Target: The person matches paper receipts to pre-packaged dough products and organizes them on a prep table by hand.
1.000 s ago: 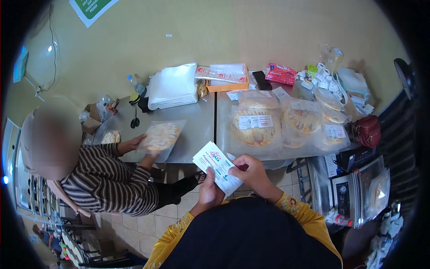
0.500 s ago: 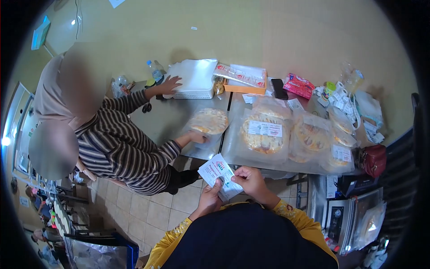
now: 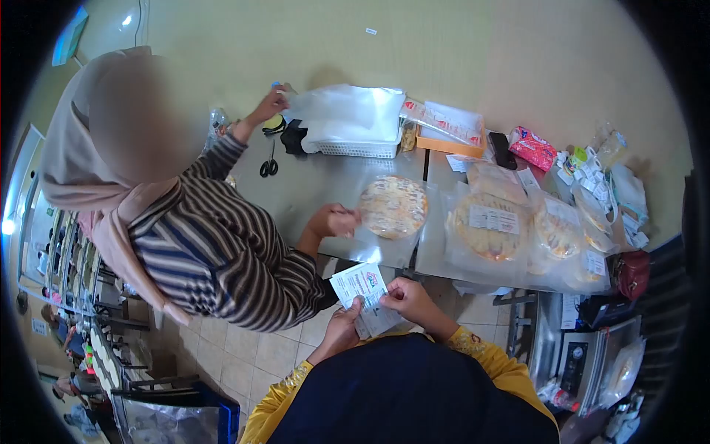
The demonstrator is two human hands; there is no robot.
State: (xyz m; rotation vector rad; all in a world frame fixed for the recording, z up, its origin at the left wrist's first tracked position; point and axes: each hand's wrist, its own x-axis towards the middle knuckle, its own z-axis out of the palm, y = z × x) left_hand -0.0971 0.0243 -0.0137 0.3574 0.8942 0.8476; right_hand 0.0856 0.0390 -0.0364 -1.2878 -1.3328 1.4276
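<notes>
My left hand (image 3: 340, 327) is closed with its thumb over printed label sheets (image 3: 360, 284), white with red and green lettering. Pinching the right side of the same labels is my right hand (image 3: 409, 300). Both hands are in front of my body, just off the table's near edge. Beyond them a pizza (image 3: 393, 206) lies on the metal table (image 3: 299, 194). To its right are stacks of bagged pizzas (image 3: 488, 235), some carrying a label on top.
At the left a co-worker in a striped top (image 3: 214, 244) lifts a clear plastic bag (image 3: 325, 103) above a white basket (image 3: 355, 149). Scissors (image 3: 270, 164), an orange tray (image 3: 450, 143), a phone (image 3: 502, 151) and a red pouch (image 3: 631, 275) are also on the tables.
The view has turned left. The co-worker's far hand has raised a plastic bag off the basket pile, and the near hand has come away from the pizza. My hands still hold the labels.
</notes>
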